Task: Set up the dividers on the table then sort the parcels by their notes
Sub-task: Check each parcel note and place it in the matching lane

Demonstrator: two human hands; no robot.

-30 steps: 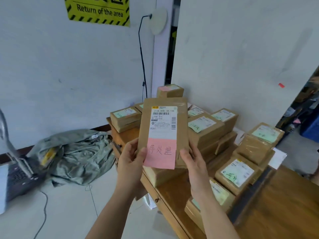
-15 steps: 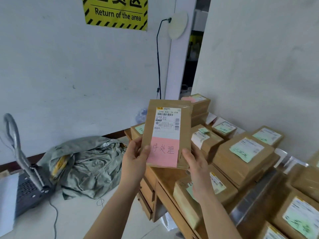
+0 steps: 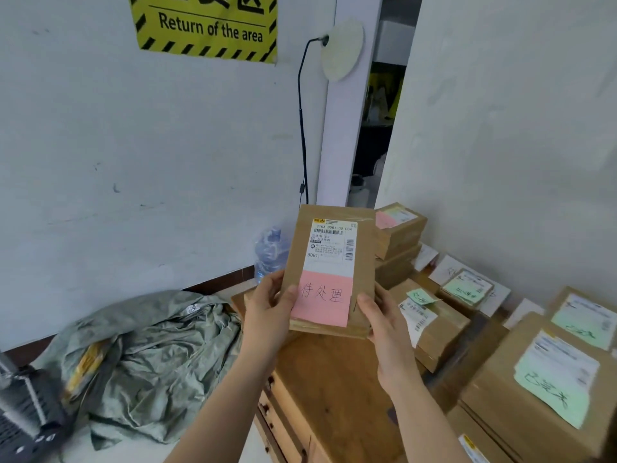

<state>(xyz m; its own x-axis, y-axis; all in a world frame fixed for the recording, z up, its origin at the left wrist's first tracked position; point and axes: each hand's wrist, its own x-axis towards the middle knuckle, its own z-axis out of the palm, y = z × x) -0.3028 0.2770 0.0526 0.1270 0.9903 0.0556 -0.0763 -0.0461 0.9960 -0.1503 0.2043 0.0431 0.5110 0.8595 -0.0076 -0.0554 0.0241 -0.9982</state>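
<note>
I hold a flat brown parcel (image 3: 364, 255) upright above the left end of the wooden table (image 3: 337, 389). It carries a white shipping label and a pink note (image 3: 322, 300) with handwriting. My left hand (image 3: 268, 312) grips its lower left edge, thumb on the note. My right hand (image 3: 384, 332) grips the lower right corner. A stack of parcels topped by one with a pink note (image 3: 399, 225) stands at the table's far side. Brown parcels with green notes (image 3: 554, 379) fill the right part of the table. A dark strip (image 3: 464, 355) lies between the parcels.
A heap of grey mailing bags (image 3: 150, 355) lies on the floor at the left, beside a dark cart (image 3: 23, 406). A water bottle (image 3: 270, 252) stands by the wall behind the table. A lamp cable (image 3: 302, 128) runs down the wall under a yellow sign (image 3: 207, 26).
My view has swung to the right and closer to the table; the parcel stays in both hands at about the same height. More green-note parcels have come into view on the right.
</note>
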